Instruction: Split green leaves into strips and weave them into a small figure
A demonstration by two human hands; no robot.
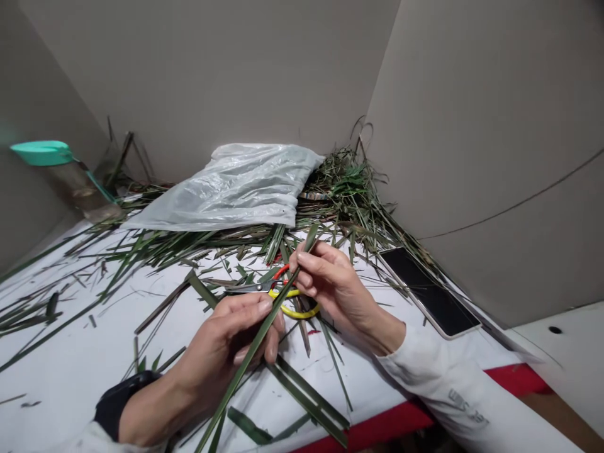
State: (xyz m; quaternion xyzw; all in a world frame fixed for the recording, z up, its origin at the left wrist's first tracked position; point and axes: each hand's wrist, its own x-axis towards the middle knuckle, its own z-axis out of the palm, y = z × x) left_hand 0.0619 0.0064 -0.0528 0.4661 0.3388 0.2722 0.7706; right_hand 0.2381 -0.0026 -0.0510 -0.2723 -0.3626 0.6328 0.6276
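A long green leaf strip (255, 345) runs slantwise between my two hands. My left hand (236, 327) pinches it around its middle, thumb on top. Near its upper end, the thumb and fingers of my right hand (325, 270) are closed on the same strip. Beneath the hands, scissors (299, 311) with red and yellow handles lie on the white sheet, their blades pointing left. Part of the handles is hidden behind the strip and my right hand. Cut leaf pieces (306, 402) lie just below my hands.
A white plastic bag (226, 185) covers part of a leaf heap (349, 182) along the back wall. At the left stands a bottle (78, 182) with a turquoise lid. A phone (429, 292) lies at the right. Leaf scraps are scattered over the white sheet (117, 340).
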